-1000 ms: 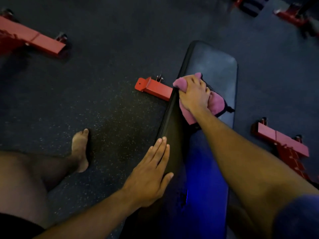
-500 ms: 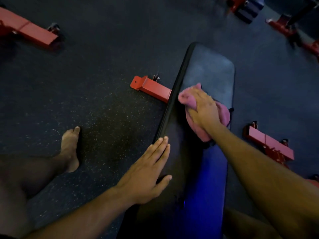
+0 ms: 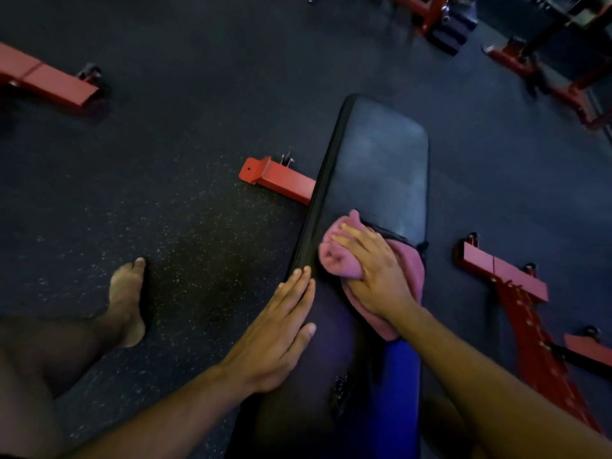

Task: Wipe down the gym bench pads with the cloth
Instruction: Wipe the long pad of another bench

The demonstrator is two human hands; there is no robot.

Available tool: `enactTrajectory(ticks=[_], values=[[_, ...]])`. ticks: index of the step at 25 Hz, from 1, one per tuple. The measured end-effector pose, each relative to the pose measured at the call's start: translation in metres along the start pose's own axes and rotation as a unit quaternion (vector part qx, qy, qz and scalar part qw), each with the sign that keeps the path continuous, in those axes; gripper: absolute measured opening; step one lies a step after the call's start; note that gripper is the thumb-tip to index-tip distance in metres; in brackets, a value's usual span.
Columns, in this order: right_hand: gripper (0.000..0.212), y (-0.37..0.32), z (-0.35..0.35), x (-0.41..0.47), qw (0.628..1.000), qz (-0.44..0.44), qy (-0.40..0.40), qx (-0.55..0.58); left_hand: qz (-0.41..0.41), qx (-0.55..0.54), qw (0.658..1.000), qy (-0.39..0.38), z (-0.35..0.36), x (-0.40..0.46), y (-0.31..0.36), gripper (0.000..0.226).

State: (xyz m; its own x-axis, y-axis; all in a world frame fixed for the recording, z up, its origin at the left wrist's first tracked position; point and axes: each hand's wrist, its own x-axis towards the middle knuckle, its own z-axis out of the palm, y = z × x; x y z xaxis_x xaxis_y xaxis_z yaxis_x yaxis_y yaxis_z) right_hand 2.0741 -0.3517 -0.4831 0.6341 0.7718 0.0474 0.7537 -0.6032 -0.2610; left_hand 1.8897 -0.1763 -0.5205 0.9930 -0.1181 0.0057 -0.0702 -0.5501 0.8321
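Bench pad (image 3: 381,160) — black, long, running from centre frame down to the bottom edge; the lower stretch shows a blue sheen.

Cloth (image 3: 337,260) — pink, bunched, lying on the pad at centre frame, right of the pad's left edge.

Right hand (image 3: 377,276) — on top of the cloth, fingers bent over the bunched fabric and gripping it; forearm enters from the lower right.

Left hand (image 3: 281,329) — flat on the pad's left edge, just left of the cloth, fingers straight and together, thumb spread, holding nothing.

Bare foot (image 3: 127,299) — on the dark speckled floor (image 3: 185,94), left of centre.

Red frame foot (image 3: 276,177) — jutting out left from under the pad.

Red frame (image 3: 520,293) — right of the pad, reaching toward the lower right.

Red bar (image 3: 46,77) — upper left, well apart from the bench.

Further red equipment (image 3: 546,54) — upper right, blurred.
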Motion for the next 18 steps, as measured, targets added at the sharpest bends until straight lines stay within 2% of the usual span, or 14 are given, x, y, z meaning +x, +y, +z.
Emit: enactTrajectory(ticks=[2,6,8,10,12,14,16,18], values=[[0.058,0.025,0.0,0.002,0.999,0.022,0.033,-0.02,-0.01,-0.016,1.0,0.014,0.001,0.001,-0.001,0.069],[0.037,0.056,0.007,0.095,0.987,0.143,0.054,-0.055,-0.018,0.021,1.0,0.002,0.001,0.001,0.001,0.072],[0.033,0.048,0.004,0.136,0.992,0.115,0.042,-0.043,-0.023,0.05,0.998,-0.006,-0.004,-0.001,0.007,0.072],[0.038,0.031,-0.012,0.156,1.0,0.014,-0.004,0.017,-0.022,0.098,0.994,-0.032,-0.005,-0.001,0.012,0.072],[0.058,0.02,-0.035,0.178,0.995,-0.066,-0.07,0.028,-0.002,0.141,0.989,-0.038,-0.001,-0.001,0.013,0.072],[0.069,0.004,-0.054,0.211,0.984,-0.091,-0.133,-0.081,0.024,0.151,0.988,-0.02,0.002,-0.001,0.009,0.073],[0.067,-0.003,-0.048,0.235,0.943,-0.128,-0.238,-0.195,0.031,0.143,0.989,-0.013,0.005,-0.003,0.005,0.072],[0.06,-0.006,-0.036,0.242,0.895,-0.108,-0.314,-0.298,0.027,0.131,0.991,-0.005,0.007,-0.001,0.003,0.073]])
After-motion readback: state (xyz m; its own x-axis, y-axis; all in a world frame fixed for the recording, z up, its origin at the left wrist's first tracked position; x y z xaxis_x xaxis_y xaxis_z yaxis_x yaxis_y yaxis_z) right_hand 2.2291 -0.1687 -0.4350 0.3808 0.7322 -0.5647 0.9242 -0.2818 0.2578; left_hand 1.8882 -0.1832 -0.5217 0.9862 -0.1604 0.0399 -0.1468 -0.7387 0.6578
